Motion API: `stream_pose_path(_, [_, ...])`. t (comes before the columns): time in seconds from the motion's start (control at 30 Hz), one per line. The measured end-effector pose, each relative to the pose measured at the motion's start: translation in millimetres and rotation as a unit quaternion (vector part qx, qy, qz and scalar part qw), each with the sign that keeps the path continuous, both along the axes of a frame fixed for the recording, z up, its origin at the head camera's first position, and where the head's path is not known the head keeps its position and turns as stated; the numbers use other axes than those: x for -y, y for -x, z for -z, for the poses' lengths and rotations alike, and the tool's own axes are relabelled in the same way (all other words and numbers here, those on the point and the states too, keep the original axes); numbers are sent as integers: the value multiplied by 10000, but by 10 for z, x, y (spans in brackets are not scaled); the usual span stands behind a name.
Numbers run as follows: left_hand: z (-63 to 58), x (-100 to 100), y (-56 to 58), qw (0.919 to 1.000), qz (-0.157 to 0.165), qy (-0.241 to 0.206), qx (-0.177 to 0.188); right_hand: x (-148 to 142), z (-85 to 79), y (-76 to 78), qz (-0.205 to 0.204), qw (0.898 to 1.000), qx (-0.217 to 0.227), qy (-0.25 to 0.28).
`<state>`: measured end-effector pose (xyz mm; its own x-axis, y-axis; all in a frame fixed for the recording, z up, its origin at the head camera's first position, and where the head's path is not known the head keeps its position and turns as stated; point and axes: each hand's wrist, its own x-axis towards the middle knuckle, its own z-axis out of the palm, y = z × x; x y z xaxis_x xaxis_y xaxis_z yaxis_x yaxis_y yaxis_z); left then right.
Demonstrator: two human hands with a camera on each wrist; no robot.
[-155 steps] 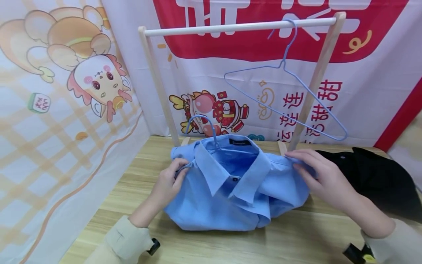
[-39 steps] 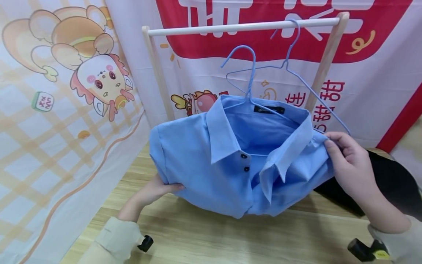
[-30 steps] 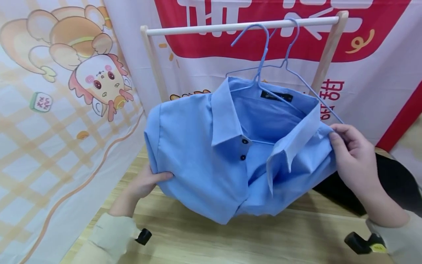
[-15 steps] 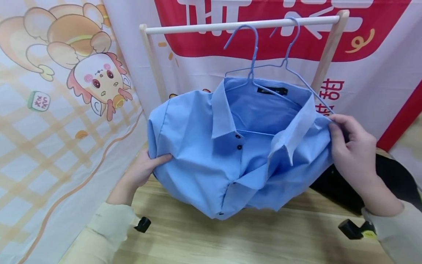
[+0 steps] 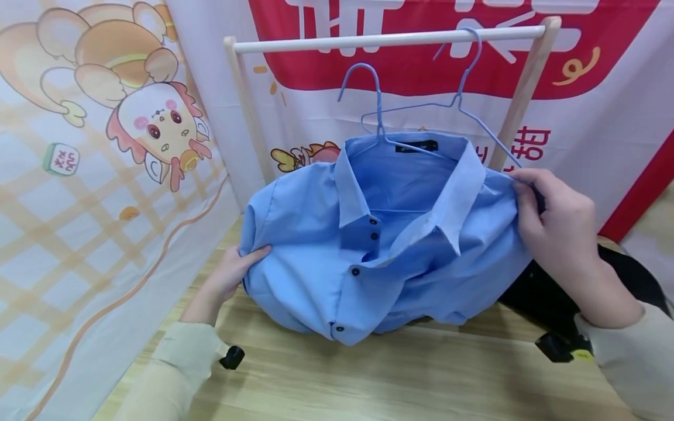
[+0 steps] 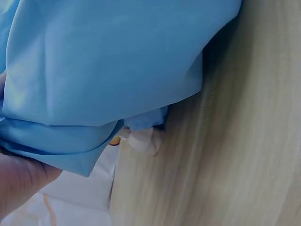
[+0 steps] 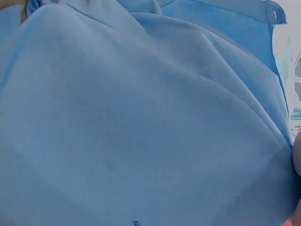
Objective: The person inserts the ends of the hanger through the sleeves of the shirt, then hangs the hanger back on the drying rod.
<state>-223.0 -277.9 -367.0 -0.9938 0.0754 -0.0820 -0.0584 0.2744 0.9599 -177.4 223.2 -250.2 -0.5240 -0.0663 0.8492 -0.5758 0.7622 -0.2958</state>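
A light blue button-up shirt is held up in front of the rack, its collar partly undone. Inside its neck sits a blue wire hanger, whose hook rises out of the collar and stands below the rack's bar. My left hand grips the sleeve side, thumb in front and the other fingers hidden behind the cloth. At the opposite shoulder, my right hand pinches the fabric between thumb and fingers. Shirt cloth fills most of the right wrist view. In the left wrist view, folds of the sleeve lie against the hand.
A rack with wooden posts and a white bar stands at the back. From its right part hangs a second blue hanger, partly behind the shirt. Black cloth lies right on the wooden table. Printed fabric walls enclose the left and back.
The shirt rose from the table, and my left hand went from the shoulder to the sleeve side. Over the last half second the hanger hook dropped and shifted left, away from the bar.
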Motion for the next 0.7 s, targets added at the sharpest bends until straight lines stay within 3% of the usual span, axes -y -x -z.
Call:
stream_pose_path(0.17, [2, -75, 44, 9997, -226, -102, -56, 51, -27, 56, -41, 9999, -138, 67])
stream_pose_path(0.37, [-57, -198, 145, 9964, -738, -302, -276, 136, -91, 147, -29, 9993, -242, 275])
stream_pose_path(0.7, [-62, -408, 217, 9801, -1607, -789, -853, 327, -212, 235, 93, 9984, -324, 455])
